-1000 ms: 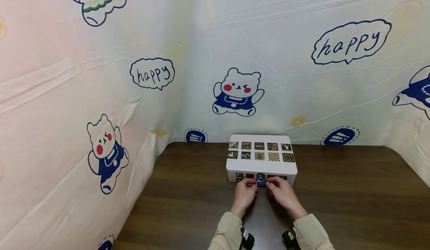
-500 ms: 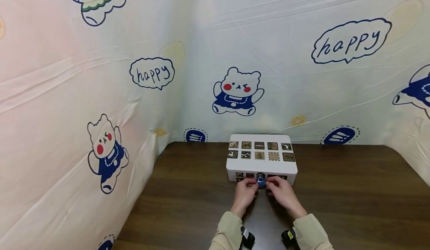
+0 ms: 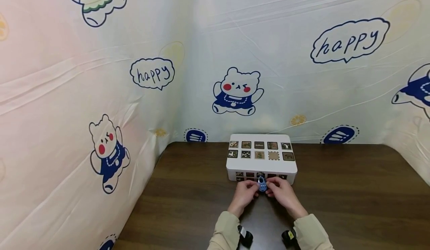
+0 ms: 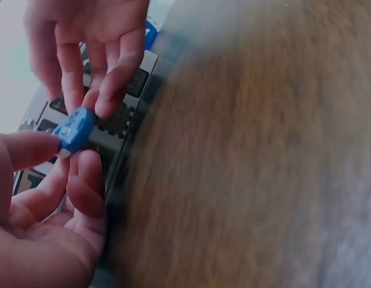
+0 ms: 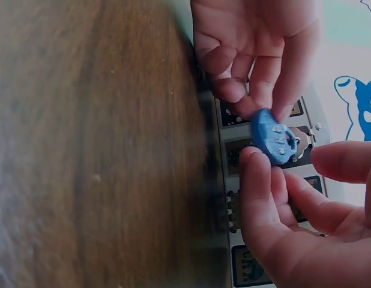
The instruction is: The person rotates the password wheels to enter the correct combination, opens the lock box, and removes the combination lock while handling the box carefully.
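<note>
A small blue combination padlock [image 3: 262, 185] with number dials hangs by its shackle at the metal latch [image 5: 304, 143] of a white box [image 3: 262, 164] printed with small square pictures. My left hand [image 3: 244, 197] pinches the padlock from the left, thumb against its edge in the left wrist view. From the other side my right hand [image 3: 283, 197] holds it with curled fingers. In the right wrist view the right thumb [image 5: 344, 161] points toward the latch. The dials [image 5: 278, 139] face the right wrist camera.
The box stands on a dark wooden table [image 3: 188, 201] near its back edge. Behind and to the left hangs a pale cloth [image 3: 198, 82] printed with bears and "happy" bubbles. Black wrist devices [image 3: 246, 238] sit by both cuffs.
The padlock has swung out from the box front toward me, and its lighter dial face now turns up to the head camera. Both hands stay around it, nearly in place.
</note>
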Action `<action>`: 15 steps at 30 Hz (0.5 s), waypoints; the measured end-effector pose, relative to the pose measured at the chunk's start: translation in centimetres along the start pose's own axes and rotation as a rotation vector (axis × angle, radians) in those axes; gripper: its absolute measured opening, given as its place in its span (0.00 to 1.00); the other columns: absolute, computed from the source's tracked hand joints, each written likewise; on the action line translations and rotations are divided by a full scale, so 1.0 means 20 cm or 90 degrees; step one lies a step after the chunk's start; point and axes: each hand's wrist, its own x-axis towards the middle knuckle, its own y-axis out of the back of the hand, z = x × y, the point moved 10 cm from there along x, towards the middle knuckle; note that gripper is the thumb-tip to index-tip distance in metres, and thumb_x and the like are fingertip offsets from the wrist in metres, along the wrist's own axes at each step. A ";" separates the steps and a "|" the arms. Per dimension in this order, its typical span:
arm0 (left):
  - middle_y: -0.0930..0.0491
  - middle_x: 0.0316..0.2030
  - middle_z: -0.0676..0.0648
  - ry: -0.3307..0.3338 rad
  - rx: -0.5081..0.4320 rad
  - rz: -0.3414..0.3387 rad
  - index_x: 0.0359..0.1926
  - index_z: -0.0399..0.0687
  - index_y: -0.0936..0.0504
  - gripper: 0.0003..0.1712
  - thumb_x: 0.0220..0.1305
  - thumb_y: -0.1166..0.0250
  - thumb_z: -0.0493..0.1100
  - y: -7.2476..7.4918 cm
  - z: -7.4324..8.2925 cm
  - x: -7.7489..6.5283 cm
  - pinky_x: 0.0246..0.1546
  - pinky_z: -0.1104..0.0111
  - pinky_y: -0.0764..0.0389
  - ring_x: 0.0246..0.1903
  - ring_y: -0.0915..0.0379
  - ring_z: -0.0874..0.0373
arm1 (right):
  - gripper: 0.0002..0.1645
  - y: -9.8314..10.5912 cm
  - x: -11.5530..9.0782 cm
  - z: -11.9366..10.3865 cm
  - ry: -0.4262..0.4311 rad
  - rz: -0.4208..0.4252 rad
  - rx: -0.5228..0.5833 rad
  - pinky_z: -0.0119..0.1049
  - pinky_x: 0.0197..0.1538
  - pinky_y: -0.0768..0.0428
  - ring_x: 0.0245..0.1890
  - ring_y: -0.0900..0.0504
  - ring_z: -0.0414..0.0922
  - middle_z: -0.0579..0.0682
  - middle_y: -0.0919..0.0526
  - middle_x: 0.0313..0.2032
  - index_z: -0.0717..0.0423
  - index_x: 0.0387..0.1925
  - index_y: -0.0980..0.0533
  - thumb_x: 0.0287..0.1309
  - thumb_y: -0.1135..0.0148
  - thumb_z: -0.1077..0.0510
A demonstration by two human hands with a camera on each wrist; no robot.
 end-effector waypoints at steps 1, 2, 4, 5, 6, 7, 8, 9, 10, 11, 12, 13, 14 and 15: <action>0.18 0.25 0.46 0.005 -0.007 -0.005 0.38 0.32 0.16 0.11 0.62 0.38 0.38 0.00 -0.01 0.00 0.20 0.75 0.30 0.20 0.27 0.65 | 0.16 0.00 0.00 0.00 -0.002 -0.002 0.009 0.37 0.33 0.17 0.29 0.18 0.45 0.60 0.19 0.35 0.76 0.49 0.27 0.66 0.49 0.65; 0.18 0.25 0.47 0.012 -0.015 -0.009 0.39 0.32 0.16 0.12 0.62 0.38 0.39 0.00 -0.01 0.00 0.20 0.75 0.30 0.20 0.27 0.65 | 0.16 -0.01 0.00 0.01 -0.007 -0.002 0.019 0.37 0.33 0.17 0.28 0.19 0.45 0.60 0.19 0.35 0.76 0.49 0.27 0.66 0.49 0.65; 0.19 0.25 0.48 0.022 -0.025 -0.016 0.39 0.33 0.16 0.12 0.63 0.39 0.40 0.00 -0.02 0.01 0.20 0.74 0.30 0.20 0.27 0.65 | 0.16 -0.01 0.00 0.02 -0.018 -0.005 0.045 0.36 0.33 0.17 0.28 0.19 0.44 0.59 0.19 0.35 0.76 0.49 0.28 0.67 0.50 0.65; 0.20 0.24 0.49 0.025 -0.029 -0.019 0.39 0.33 0.16 0.13 0.63 0.39 0.41 0.00 -0.03 0.01 0.20 0.74 0.30 0.20 0.27 0.64 | 0.17 -0.02 -0.01 0.02 -0.022 -0.007 0.056 0.36 0.33 0.17 0.28 0.19 0.44 0.59 0.19 0.35 0.77 0.50 0.28 0.67 0.50 0.65; 0.20 0.23 0.50 0.032 -0.035 -0.021 0.38 0.34 0.16 0.13 0.63 0.39 0.42 0.00 -0.03 0.01 0.21 0.74 0.30 0.20 0.28 0.64 | 0.17 -0.02 -0.01 0.02 -0.026 -0.010 0.066 0.36 0.33 0.17 0.28 0.19 0.44 0.59 0.19 0.35 0.77 0.50 0.28 0.67 0.51 0.65; 0.21 0.22 0.50 0.035 -0.040 -0.025 0.38 0.34 0.16 0.14 0.63 0.39 0.43 0.00 -0.03 0.01 0.21 0.74 0.30 0.20 0.28 0.64 | 0.17 -0.02 -0.01 0.03 -0.034 -0.010 0.077 0.35 0.33 0.17 0.28 0.19 0.43 0.59 0.19 0.35 0.77 0.50 0.28 0.67 0.51 0.65; 0.22 0.21 0.51 0.038 -0.047 -0.028 0.37 0.34 0.16 0.14 0.64 0.39 0.43 0.00 -0.04 0.01 0.21 0.74 0.30 0.19 0.28 0.64 | 0.17 -0.02 -0.01 0.03 -0.041 -0.010 0.085 0.35 0.34 0.17 0.28 0.19 0.43 0.59 0.19 0.36 0.77 0.50 0.28 0.67 0.51 0.65; 0.23 0.21 0.51 0.041 -0.058 -0.031 0.37 0.34 0.17 0.14 0.64 0.39 0.44 -0.01 -0.04 0.01 0.21 0.74 0.30 0.19 0.28 0.64 | 0.18 -0.03 -0.01 0.03 -0.045 -0.013 0.091 0.35 0.34 0.17 0.28 0.19 0.43 0.59 0.19 0.36 0.77 0.51 0.29 0.68 0.52 0.65; 0.23 0.20 0.52 0.046 -0.072 -0.036 0.37 0.34 0.17 0.14 0.64 0.39 0.44 -0.01 -0.04 0.01 0.21 0.74 0.30 0.19 0.28 0.64 | 0.18 -0.03 -0.01 0.04 -0.052 -0.013 0.096 0.34 0.34 0.17 0.28 0.19 0.43 0.58 0.19 0.36 0.77 0.51 0.29 0.68 0.52 0.64; 0.24 0.20 0.52 0.052 -0.089 -0.042 0.36 0.34 0.17 0.14 0.64 0.39 0.43 -0.02 -0.05 0.01 0.21 0.75 0.30 0.19 0.28 0.64 | 0.18 -0.03 -0.01 0.04 -0.059 -0.014 0.103 0.34 0.34 0.17 0.28 0.19 0.42 0.58 0.19 0.36 0.77 0.51 0.29 0.68 0.53 0.64; 0.24 0.20 0.52 0.059 -0.108 -0.048 0.36 0.33 0.18 0.14 0.65 0.40 0.43 -0.02 -0.05 0.01 0.20 0.75 0.30 0.19 0.28 0.65 | 0.18 -0.04 -0.01 0.05 -0.067 -0.013 0.111 0.33 0.34 0.17 0.28 0.19 0.42 0.57 0.19 0.35 0.76 0.51 0.29 0.68 0.53 0.64; 0.24 0.20 0.52 0.065 -0.129 -0.050 0.36 0.33 0.18 0.13 0.64 0.40 0.42 -0.03 -0.05 0.01 0.20 0.75 0.30 0.19 0.28 0.65 | 0.18 -0.04 -0.01 0.06 -0.074 -0.013 0.118 0.32 0.34 0.17 0.28 0.20 0.41 0.56 0.19 0.35 0.76 0.51 0.29 0.68 0.53 0.64; 0.25 0.20 0.52 0.072 -0.149 -0.055 0.36 0.33 0.18 0.13 0.64 0.40 0.41 -0.04 -0.06 0.00 0.19 0.76 0.30 0.19 0.28 0.65 | 0.18 -0.04 -0.01 0.07 -0.079 -0.016 0.124 0.32 0.34 0.18 0.28 0.20 0.41 0.55 0.19 0.34 0.76 0.51 0.29 0.68 0.53 0.64; 0.25 0.20 0.52 0.080 -0.168 -0.059 0.36 0.33 0.19 0.12 0.64 0.40 0.41 -0.04 -0.06 0.00 0.19 0.76 0.30 0.19 0.28 0.65 | 0.19 -0.05 0.00 0.07 -0.083 -0.019 0.132 0.31 0.34 0.18 0.28 0.20 0.40 0.54 0.19 0.34 0.76 0.52 0.29 0.68 0.54 0.63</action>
